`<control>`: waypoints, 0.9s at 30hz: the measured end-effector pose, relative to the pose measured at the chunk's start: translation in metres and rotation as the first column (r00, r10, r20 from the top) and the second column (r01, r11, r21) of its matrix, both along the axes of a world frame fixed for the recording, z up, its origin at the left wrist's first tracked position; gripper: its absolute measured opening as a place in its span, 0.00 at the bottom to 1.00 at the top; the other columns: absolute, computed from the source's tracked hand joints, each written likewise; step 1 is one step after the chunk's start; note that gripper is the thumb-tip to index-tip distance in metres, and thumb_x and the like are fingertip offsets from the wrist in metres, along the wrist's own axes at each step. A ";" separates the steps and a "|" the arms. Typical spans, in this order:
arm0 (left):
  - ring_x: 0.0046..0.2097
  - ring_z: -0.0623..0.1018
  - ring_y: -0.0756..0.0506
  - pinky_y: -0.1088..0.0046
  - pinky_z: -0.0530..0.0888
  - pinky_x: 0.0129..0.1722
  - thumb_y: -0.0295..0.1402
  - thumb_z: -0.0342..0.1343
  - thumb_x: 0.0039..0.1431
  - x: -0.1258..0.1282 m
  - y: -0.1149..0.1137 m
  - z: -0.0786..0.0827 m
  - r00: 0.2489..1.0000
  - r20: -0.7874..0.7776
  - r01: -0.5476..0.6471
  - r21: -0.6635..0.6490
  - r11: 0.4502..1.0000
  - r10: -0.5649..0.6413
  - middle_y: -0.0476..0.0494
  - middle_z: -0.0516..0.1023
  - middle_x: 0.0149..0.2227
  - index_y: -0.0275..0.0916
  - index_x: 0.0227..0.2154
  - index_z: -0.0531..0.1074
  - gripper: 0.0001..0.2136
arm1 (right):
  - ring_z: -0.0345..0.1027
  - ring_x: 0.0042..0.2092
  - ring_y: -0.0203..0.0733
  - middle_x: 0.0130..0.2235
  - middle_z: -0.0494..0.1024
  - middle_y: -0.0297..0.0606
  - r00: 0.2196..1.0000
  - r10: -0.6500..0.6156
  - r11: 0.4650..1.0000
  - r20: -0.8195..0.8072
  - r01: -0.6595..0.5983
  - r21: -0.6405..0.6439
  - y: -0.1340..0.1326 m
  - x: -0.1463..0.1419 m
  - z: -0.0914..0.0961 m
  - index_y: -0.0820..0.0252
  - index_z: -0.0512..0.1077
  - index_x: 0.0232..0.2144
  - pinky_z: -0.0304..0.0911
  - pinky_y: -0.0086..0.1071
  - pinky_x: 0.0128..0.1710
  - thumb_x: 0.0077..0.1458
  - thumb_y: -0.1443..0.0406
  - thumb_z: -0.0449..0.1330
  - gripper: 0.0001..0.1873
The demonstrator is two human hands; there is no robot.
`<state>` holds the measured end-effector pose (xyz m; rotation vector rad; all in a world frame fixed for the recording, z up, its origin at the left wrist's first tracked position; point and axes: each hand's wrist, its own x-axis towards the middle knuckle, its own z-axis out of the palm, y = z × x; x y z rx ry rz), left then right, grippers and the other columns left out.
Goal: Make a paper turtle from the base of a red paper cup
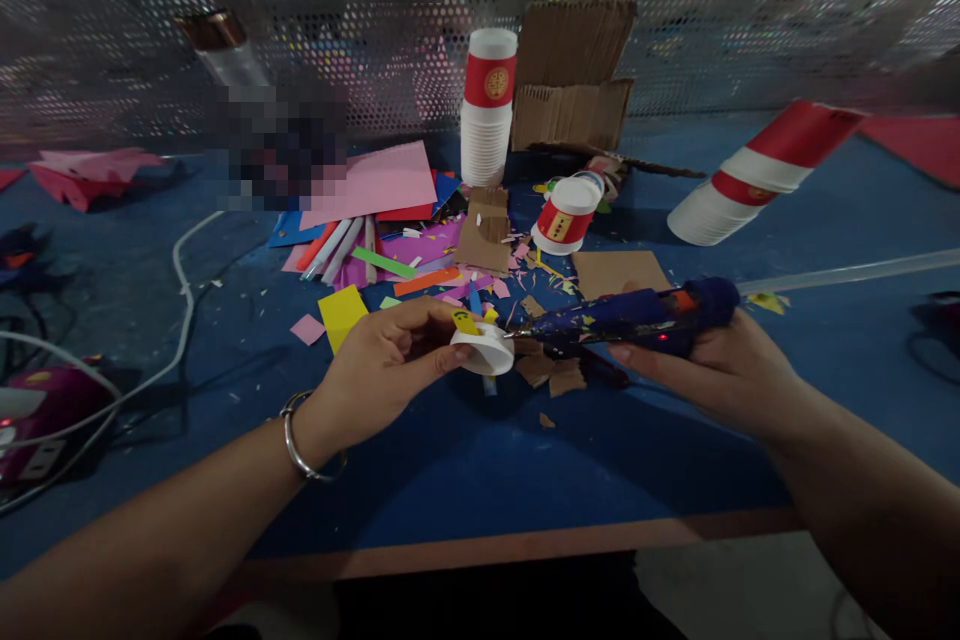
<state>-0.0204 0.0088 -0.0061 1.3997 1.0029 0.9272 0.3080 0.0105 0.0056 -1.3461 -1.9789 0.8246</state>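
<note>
My left hand (390, 360) pinches a small white round piece, like the cut-off base of a paper cup (487, 352), with a yellow paper strip (465, 323) on its far edge. In my right hand (720, 370) is a dark blue hot glue gun (622, 322), its nozzle pointing left and reaching the cup piece's right rim. Whether the tip touches the rim I cannot tell. A clear glue stick (847, 272) sticks out from the gun's back. Torn cardboard bits (566, 377) lie on the table below the gun.
Beyond my hands are a red-and-white paper cup (564, 215), an upright cup stack (484, 145) and a tilted stack (724, 205). Coloured paper (390, 182), scraps and markers (341, 250) cover the middle left. White cables (180, 320) run to a purple power strip (52, 430). A perforated metal screen (405, 40) stands behind.
</note>
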 end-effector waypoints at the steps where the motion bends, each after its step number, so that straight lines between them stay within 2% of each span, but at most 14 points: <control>1: 0.40 0.83 0.45 0.69 0.80 0.44 0.37 0.73 0.60 0.000 0.000 -0.001 1.000 -0.009 -0.005 0.002 1.000 0.005 0.45 0.85 0.38 0.40 0.39 0.82 0.09 | 0.80 0.36 0.51 0.32 0.86 0.37 0.999 0.020 0.999 0.033 -0.021 0.027 0.000 0.000 0.000 0.52 0.81 0.24 0.75 0.43 0.40 0.60 0.51 0.69 0.17; 3: 0.39 0.83 0.46 0.69 0.80 0.43 0.37 0.73 0.59 -0.001 0.000 -0.002 1.000 -0.024 -0.017 0.012 1.000 0.017 0.45 0.85 0.37 0.39 0.38 0.81 0.09 | 0.80 0.36 0.50 0.33 0.86 0.38 0.991 0.064 0.995 0.114 -0.073 0.072 0.000 0.000 0.000 0.53 0.82 0.25 0.75 0.42 0.39 0.64 0.51 0.65 0.20; 7: 0.38 0.82 0.45 0.68 0.80 0.42 0.37 0.73 0.59 0.000 0.000 -0.004 0.999 -0.023 -0.026 0.021 0.999 0.026 0.45 0.84 0.37 0.39 0.37 0.81 0.09 | 0.80 0.35 0.48 0.35 0.87 0.39 0.991 0.043 0.997 0.126 -0.050 0.052 0.001 0.002 -0.001 0.55 0.80 0.22 0.74 0.38 0.34 0.65 0.49 0.64 0.24; 11: 0.42 0.85 0.43 0.66 0.81 0.47 0.37 0.73 0.60 0.002 -0.001 -0.003 0.999 -0.011 -0.029 0.041 0.999 0.030 0.44 0.86 0.39 0.40 0.41 0.82 0.10 | 0.82 0.36 0.48 0.35 0.88 0.38 0.994 0.061 0.994 0.087 -0.069 0.081 0.001 0.000 0.000 0.55 0.84 0.28 0.76 0.39 0.38 0.65 0.50 0.65 0.20; 15: 0.44 0.86 0.43 0.65 0.82 0.49 0.38 0.74 0.61 0.001 -0.001 -0.001 0.998 -0.017 -0.051 0.046 0.998 0.052 0.43 0.87 0.41 0.40 0.42 0.81 0.11 | 0.84 0.38 0.50 0.38 0.89 0.38 0.998 0.044 0.998 0.035 -0.046 0.043 0.000 -0.002 0.001 0.55 0.87 0.32 0.79 0.39 0.40 0.64 0.50 0.66 0.18; 20: 0.43 0.85 0.43 0.65 0.82 0.47 0.41 0.75 0.60 0.001 0.003 -0.005 0.998 0.061 0.009 -0.064 0.998 -0.005 0.44 0.86 0.39 0.40 0.39 0.78 0.14 | 0.83 0.37 0.50 0.37 0.89 0.38 0.999 0.036 0.999 -0.020 -0.036 0.008 -0.001 -0.003 0.001 0.55 0.86 0.30 0.80 0.39 0.40 0.64 0.50 0.68 0.18; 24: 0.43 0.83 0.45 0.67 0.80 0.47 0.40 0.79 0.55 0.001 0.005 -0.009 0.994 0.095 -0.038 -0.165 0.986 0.054 0.45 0.86 0.40 0.39 0.39 0.79 0.17 | 0.83 0.38 0.52 0.37 0.89 0.38 0.999 0.008 1.000 -0.036 -0.009 -0.015 -0.001 -0.001 0.000 0.53 0.87 0.31 0.81 0.43 0.44 0.63 0.47 0.68 0.20; 27: 0.42 0.83 0.46 0.69 0.80 0.47 0.38 0.80 0.54 0.002 0.006 -0.009 0.981 0.178 -0.031 -0.237 0.971 0.075 0.46 0.85 0.40 0.38 0.39 0.80 0.17 | 0.83 0.40 0.53 0.37 0.89 0.38 1.000 0.004 0.999 -0.023 -0.005 -0.037 -0.001 -0.002 0.000 0.53 0.86 0.30 0.81 0.44 0.45 0.63 0.46 0.68 0.21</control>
